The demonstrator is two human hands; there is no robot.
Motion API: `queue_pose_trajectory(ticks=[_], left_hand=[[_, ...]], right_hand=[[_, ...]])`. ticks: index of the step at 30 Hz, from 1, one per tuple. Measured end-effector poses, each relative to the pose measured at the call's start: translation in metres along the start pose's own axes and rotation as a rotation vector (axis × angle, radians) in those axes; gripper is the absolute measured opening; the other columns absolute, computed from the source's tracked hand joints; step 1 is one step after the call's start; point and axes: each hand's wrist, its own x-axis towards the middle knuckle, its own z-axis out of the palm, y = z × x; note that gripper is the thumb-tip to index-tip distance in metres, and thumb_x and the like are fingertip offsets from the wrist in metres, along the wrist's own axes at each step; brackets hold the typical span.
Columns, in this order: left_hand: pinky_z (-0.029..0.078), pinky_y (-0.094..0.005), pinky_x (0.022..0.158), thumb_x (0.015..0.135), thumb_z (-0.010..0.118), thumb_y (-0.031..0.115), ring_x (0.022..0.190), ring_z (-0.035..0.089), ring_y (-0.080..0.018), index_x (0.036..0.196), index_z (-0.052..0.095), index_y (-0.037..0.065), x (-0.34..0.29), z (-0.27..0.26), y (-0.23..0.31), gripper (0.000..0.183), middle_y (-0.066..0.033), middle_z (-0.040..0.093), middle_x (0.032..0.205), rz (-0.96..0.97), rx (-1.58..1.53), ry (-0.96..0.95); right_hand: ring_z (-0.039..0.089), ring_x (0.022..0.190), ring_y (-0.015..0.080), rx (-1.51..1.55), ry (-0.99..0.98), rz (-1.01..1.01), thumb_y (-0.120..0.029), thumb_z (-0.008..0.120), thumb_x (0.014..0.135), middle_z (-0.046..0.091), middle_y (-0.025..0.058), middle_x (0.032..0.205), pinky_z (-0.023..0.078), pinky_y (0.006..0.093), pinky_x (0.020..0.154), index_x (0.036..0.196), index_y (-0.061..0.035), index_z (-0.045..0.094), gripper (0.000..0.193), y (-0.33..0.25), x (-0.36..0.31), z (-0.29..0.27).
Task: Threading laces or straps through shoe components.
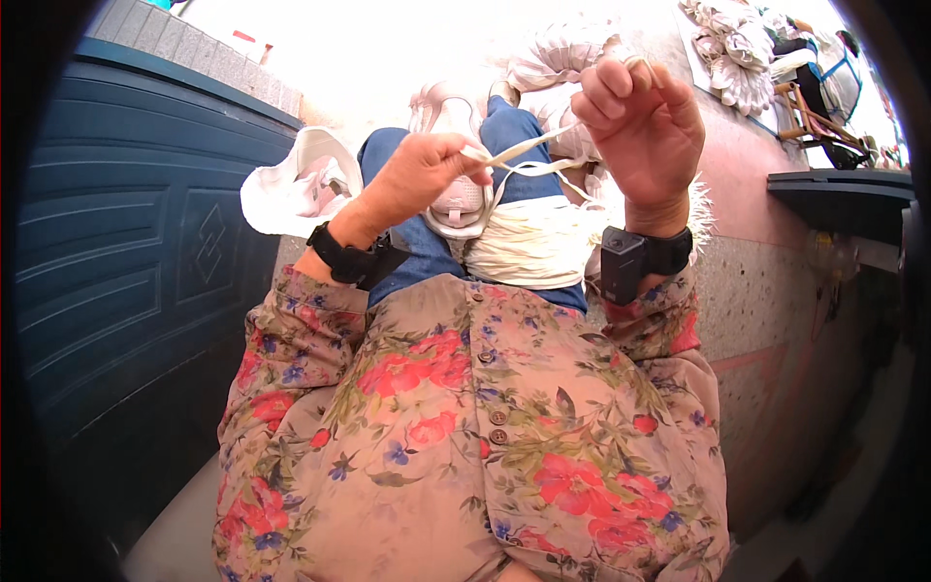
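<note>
A pale pink shoe lies lengthwise between my jeans-covered thighs, its heel toward me. Above its heel end, my left hand is closed in a pinch on a cream shoelace. From there the lace stretches in strands toward my right hand, which is raised higher and farther right. Its fingers are curled, with a bit of lace showing at the fingertips. A thick bundle of cream laces is spread over my right thigh, below the stretched strands.
By my left knee is a white open-topped holder with pale pink pieces inside. A dark blue panelled door stands at left. More pale shoes or uppers are piled ahead, others at far right, near a dark ledge.
</note>
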Motion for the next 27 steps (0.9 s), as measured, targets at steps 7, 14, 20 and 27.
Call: queue_pose_trajectory(ticks=[7,14,20,27], left_hand=[[0.045,-0.0279,0.06,0.087,0.04,0.0,0.058,0.047,-0.0128,0.113,0.043,-0.004,-0.001,-0.101,-0.021,0.026,-0.0057,0.049,0.073,-0.069,-0.885,0.552],[0.044,-0.0283,0.058,0.094,0.042,0.009,0.055,0.044,-0.0115,0.096,0.048,0.004,-0.018,-0.113,-0.057,0.008,-0.0016,0.044,0.066,-0.203,-0.713,0.692],[0.04,-0.0283,0.055,0.095,0.046,0.026,0.06,0.047,-0.0118,0.092,0.052,0.001,-0.027,-0.14,-0.037,0.026,-0.0025,0.049,0.068,-0.247,-0.416,0.611],[0.043,-0.0286,0.063,0.092,0.049,0.027,0.068,0.053,-0.0132,0.087,0.06,-0.001,-0.043,-0.037,-0.097,0.03,-0.0032,0.058,0.074,-0.282,0.233,0.323]], right_hand=[[0.053,0.065,0.018,-1.479,0.173,0.308,-0.014,0.057,0.086,0.057,0.0065,0.071,0.044,0.0294,0.06,0.102,-0.003,0.062,0.021,-0.005,-0.039,-0.043],[0.059,0.077,0.0309,-1.895,-0.168,0.284,-0.006,0.054,0.078,0.061,0.012,0.075,0.046,0.0382,0.069,0.08,-0.0047,0.063,0.009,0.072,-0.071,-0.09],[0.052,0.096,0.0205,-2.216,0.026,0.001,-0.004,0.054,0.07,0.061,0.0017,0.093,0.037,0.0357,0.083,0.08,-0.0092,0.064,0.015,0.124,-0.072,-0.107],[0.051,0.087,0.0213,-2.272,0.103,-0.133,-0.008,0.056,0.068,0.057,0.0019,0.084,0.035,0.0359,0.074,0.071,-0.0096,0.063,0.008,0.134,-0.071,-0.107]])
